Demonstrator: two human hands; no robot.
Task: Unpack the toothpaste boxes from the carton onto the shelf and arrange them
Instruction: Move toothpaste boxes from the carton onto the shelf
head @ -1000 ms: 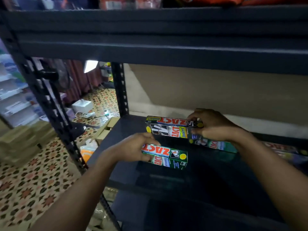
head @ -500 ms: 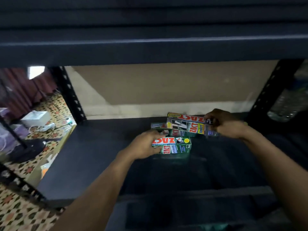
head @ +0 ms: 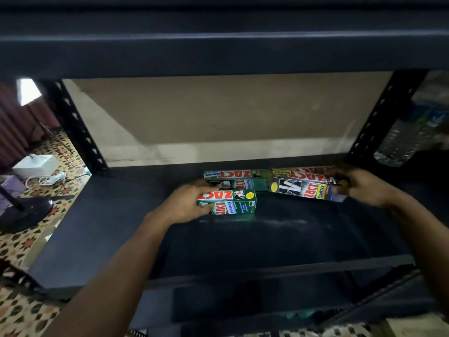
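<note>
On the dark shelf board [head: 116,229] lie three ZACT toothpaste boxes. My left hand [head: 187,203] grips the left end of a green box [head: 233,203] near the middle of the shelf. A second green box [head: 240,178] lies just behind it, toward the back. My right hand [head: 359,186] holds the right end of a black-and-grey Smokers box [head: 301,184], which sits to the right of the green ones, slightly tilted. The carton is out of view.
A brown back panel [head: 218,110] closes the shelf behind the boxes. Black perforated uprights [head: 75,125] stand at both rear corners. Clear water bottles [head: 408,132] lie on the neighbouring shelf at right. A lamp base [head: 26,212] and white box [head: 36,164] sit on the patterned floor at left.
My view has shifted right and down onto the shelf. My right hand has carried the Smokers box off the green boxes to their right; the left hand stays on the front green box.
</note>
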